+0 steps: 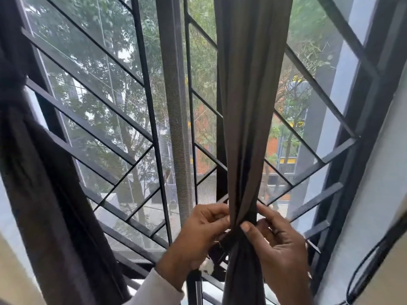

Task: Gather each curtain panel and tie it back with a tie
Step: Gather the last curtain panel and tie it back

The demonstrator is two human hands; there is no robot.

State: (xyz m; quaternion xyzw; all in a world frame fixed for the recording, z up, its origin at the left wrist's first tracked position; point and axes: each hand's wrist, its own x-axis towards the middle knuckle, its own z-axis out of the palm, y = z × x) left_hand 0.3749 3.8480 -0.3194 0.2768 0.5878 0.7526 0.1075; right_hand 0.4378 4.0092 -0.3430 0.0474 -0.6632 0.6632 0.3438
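At six o'clock of the window, just right of centre, we have both hands closed on the gathered curtain panel, which hangs as a narrow grey column in front of the window grille. Our left hand comes in from about seven o'clock, fingers curled and pinching at the bunched waist; our right hand comes from five o'clock, thumb pressed across the front of the cloth and fingers wrapped behind it. Between them, at the pinch point, we can see a dark band that we take to be the tie, though we cannot tell whether it is already knotted or only wrapped. Over at nine o'clock the other curtain panel looks already cinched. From here, the main risk as we judge it is the bundle slipping: if either hand eases off before the tie is secured, the folds would spread and we would have to gather again. The tie's loose end could also drop out of our left fingers, since it is dark on dark and hard to follow. A knot pulled unevenly might sit crooked or slide down the smooth fabric. Cloth or knuckles could catch on the grille bars just behind.
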